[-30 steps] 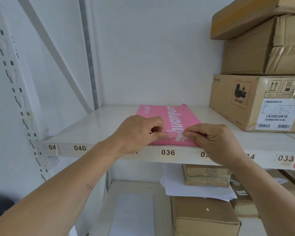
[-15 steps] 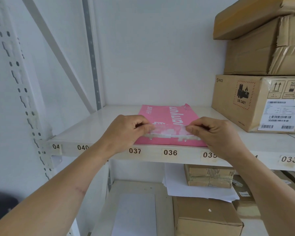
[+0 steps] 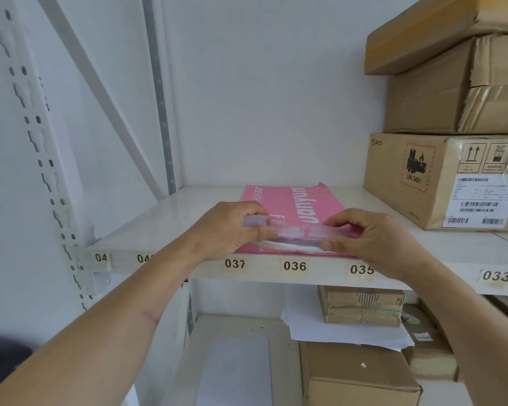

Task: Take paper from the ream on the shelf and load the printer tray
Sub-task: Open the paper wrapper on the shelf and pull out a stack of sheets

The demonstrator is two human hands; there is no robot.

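Observation:
A pink-wrapped paper ream (image 3: 294,200) with white lettering lies flat on the white shelf (image 3: 159,230), its near end at the shelf's front edge. My left hand (image 3: 226,230) and my right hand (image 3: 364,238) each pinch one side of the wrapper's near-end flap (image 3: 294,230), which is lifted and stretched between them. A white edge of paper (image 3: 288,246) shows under the raised flap. No printer is in view.
Stacked cardboard boxes (image 3: 440,177) fill the shelf's right side beside the ream. The shelf edge carries number labels (image 3: 294,265). Below, a lower shelf holds more boxes (image 3: 361,306) on loose white sheets (image 3: 335,332). A perforated upright (image 3: 41,159) stands on the left.
My hands moved apart from the middle of the ream's near end, peeling the wrapper flap up and wider. The white paper edge now shows under it.

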